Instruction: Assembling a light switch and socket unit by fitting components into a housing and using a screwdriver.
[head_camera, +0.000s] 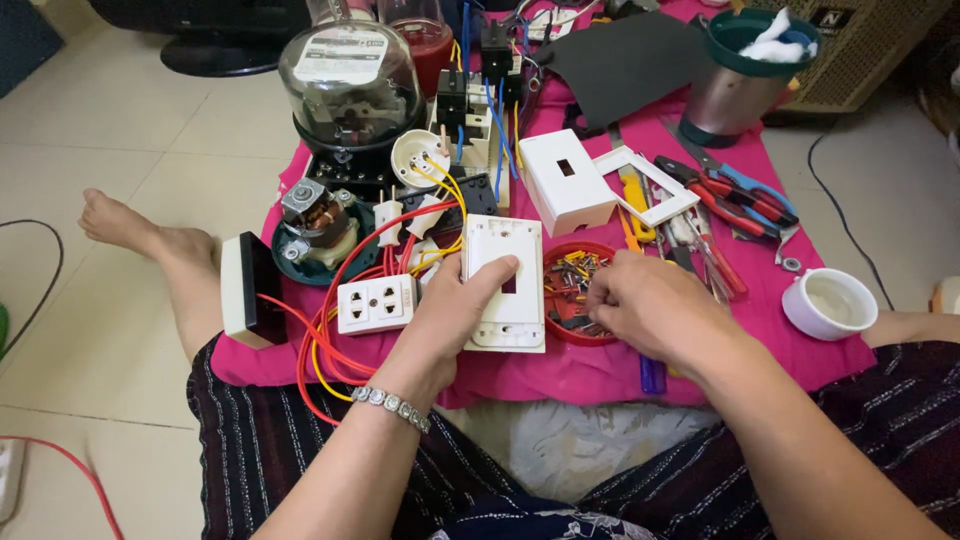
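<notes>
The left hand (452, 318) is wrapped around a white faceplate (506, 283), thumb laid across its front, low on the pink cloth (600, 375). Just beside it, the right hand (655, 308) is curled narrow, fingertips dipped into the red dish (572, 292) of small parts. Left of the faceplate a socket (376, 303) is seen among red wires (330, 320). Farther back, a glass-domed meter (349, 80) is stood.

White paper label (343, 52) inside the glass-domed meter (350, 85) — dark square sticker (830, 18) top right.

White switch plate (505, 285), held upright
</notes>
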